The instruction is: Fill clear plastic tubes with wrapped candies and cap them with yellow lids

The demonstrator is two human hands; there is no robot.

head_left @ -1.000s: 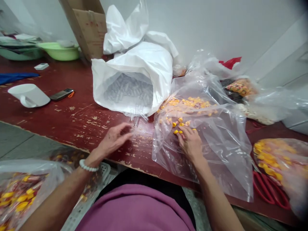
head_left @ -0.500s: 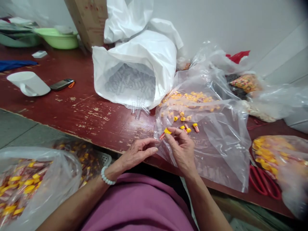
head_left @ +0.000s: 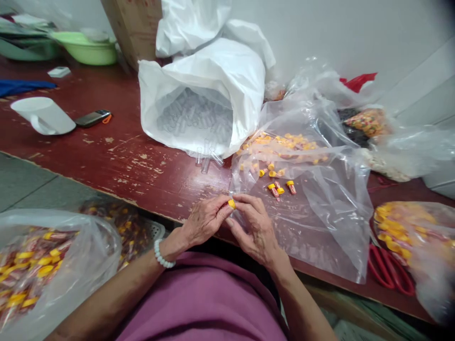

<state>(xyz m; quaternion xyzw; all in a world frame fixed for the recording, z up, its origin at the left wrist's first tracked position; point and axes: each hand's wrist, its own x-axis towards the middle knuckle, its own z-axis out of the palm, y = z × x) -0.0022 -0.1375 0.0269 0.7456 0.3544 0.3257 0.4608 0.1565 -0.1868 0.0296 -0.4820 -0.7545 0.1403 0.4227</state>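
Just past the table's front edge, my left hand [head_left: 206,219] pinches a small yellow-capped piece [head_left: 232,203] between thumb and fingers. Its red-and-white body is mostly hidden by the fingers. My right hand [head_left: 254,227] meets it from the other side, fingertips at the yellow cap and thumb held apart below. Several similar yellow-capped pieces [head_left: 291,187] lie on a clear plastic bag [head_left: 330,227] beyond my right hand, with a bigger heap [head_left: 284,142] farther back. Clear tubes [head_left: 205,165] lie at the mouth of a white sack [head_left: 245,71] holding many more.
A white mug [head_left: 44,116] and a phone [head_left: 93,118] lie on the red table [head_left: 135,184] at left. Red-handled scissors [head_left: 391,272] sit at right beside a bag of yellow-capped pieces [head_left: 401,227]. An open bag of filled pieces [head_left: 39,265] stands low at left.
The yellow-capped piece has passed from my right fingers into my left hand's pinch. Both hands have come together, and my right thumb has moved off the cap.
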